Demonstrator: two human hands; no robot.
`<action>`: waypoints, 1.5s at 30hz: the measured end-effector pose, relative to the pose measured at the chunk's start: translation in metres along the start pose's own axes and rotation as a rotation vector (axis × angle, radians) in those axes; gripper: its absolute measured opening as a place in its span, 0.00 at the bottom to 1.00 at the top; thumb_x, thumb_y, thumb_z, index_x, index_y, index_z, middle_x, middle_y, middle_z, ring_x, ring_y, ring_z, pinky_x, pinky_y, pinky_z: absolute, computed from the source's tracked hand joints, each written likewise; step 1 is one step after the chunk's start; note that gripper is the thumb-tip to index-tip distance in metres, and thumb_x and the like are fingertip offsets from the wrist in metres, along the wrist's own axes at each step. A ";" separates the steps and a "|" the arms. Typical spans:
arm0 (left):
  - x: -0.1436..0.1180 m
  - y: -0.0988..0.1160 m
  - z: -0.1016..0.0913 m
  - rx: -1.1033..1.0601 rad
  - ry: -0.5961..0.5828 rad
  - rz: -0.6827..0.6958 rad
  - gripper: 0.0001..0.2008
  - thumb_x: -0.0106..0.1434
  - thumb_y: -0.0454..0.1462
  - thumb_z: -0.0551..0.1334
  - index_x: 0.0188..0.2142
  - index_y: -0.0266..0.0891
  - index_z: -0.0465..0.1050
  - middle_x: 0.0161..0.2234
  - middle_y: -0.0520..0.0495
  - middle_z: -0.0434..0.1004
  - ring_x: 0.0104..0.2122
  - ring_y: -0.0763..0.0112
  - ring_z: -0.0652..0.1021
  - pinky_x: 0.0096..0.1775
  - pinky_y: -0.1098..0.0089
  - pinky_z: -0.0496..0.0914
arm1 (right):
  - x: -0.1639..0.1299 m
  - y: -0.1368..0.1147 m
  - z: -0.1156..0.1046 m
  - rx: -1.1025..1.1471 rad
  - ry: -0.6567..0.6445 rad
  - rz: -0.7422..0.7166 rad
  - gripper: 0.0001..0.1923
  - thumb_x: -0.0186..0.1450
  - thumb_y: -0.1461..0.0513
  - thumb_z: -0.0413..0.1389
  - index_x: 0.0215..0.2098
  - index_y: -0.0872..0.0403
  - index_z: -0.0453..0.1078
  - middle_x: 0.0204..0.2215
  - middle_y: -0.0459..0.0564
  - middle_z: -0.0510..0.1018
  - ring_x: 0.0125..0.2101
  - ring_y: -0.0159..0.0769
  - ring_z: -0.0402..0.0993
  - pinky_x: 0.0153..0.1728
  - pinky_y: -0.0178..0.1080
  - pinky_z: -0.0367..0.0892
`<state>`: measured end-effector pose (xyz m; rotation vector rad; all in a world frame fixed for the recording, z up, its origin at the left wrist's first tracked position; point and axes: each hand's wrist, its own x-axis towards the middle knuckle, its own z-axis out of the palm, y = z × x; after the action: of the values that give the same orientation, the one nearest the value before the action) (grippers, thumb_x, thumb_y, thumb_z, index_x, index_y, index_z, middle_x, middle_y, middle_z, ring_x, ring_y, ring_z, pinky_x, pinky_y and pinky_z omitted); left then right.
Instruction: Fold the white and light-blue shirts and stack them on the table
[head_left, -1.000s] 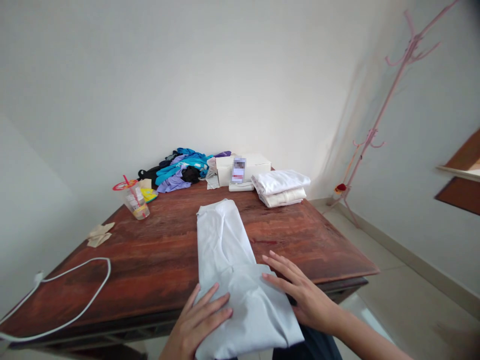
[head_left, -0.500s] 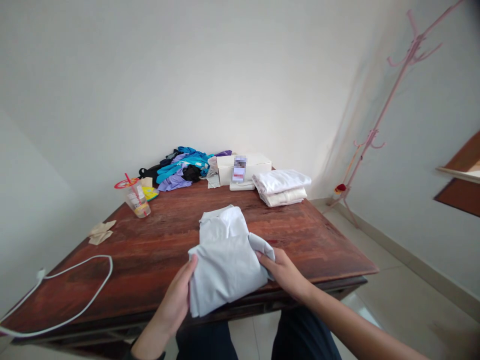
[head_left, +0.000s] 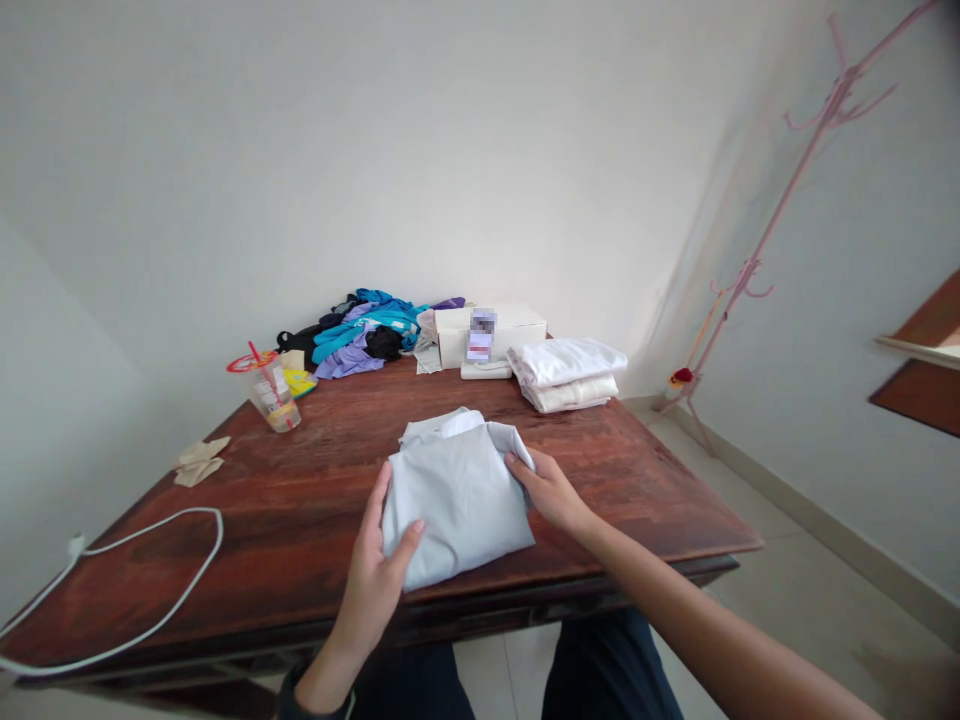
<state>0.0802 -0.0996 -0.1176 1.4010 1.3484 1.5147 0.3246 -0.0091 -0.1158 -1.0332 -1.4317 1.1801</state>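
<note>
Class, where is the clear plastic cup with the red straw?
The clear plastic cup with the red straw stands at the wooden table's far left, beside the colourful clothes heap.

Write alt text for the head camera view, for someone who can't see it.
Two hands, left hand and right hand, grip the sides of a folded pale grey garment on a dark wooden table. Behind it lie a stack of folded white clothes, a pile of colourful clothes, a white box and a plastic cup.
</note>
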 end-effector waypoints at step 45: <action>0.037 -0.014 -0.017 0.817 -0.592 0.472 0.28 0.71 0.40 0.60 0.69 0.48 0.61 0.72 0.45 0.53 0.71 0.55 0.52 0.68 0.50 0.52 | -0.007 0.035 -0.017 -0.987 -0.431 -0.436 0.37 0.71 0.44 0.52 0.74 0.40 0.49 0.74 0.50 0.49 0.72 0.51 0.42 0.69 0.60 0.45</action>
<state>0.0533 -0.0651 -0.1191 2.5649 1.3377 0.6418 0.3436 -0.0073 -0.1500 -1.0187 -2.5440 0.3298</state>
